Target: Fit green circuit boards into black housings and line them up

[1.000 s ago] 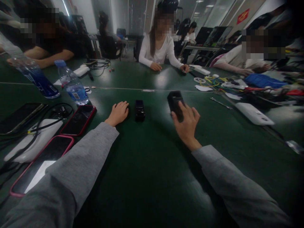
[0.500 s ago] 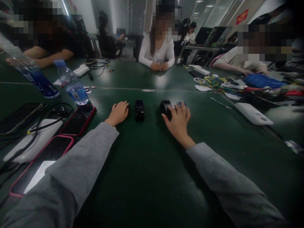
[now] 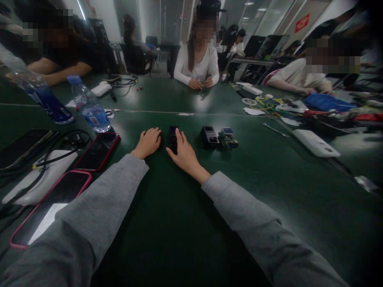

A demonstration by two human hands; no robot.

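Note:
My right hand [image 3: 187, 156] is over the near right side of a small black box-shaped device [image 3: 172, 131] with a dark screen. Its thumb and fingers are apart; whether they touch the device I cannot tell. To the left of that device my left hand [image 3: 147, 143] rests on the table, open, with its fingers stretched forward and nothing seen in them. Right of my right hand stands a black casing with a grey top face [image 3: 211, 137]. Beside the casing lies a green circuit board with a small screen [image 3: 228, 137].
Phones, among them a red-edged phone [image 3: 98, 151], a white power bank [image 3: 42, 175] and cables lie left. A blue-capped water bottle [image 3: 95, 107] stands behind them. To the right are a wrench [image 3: 275, 130], a white device [image 3: 315, 142] and tangled wires. People sit across the green table [image 3: 179, 223].
My right hand has moved left, from the circuit board and casing to the black device. Both the board and the casing now show fully. My left hand has stayed in place.

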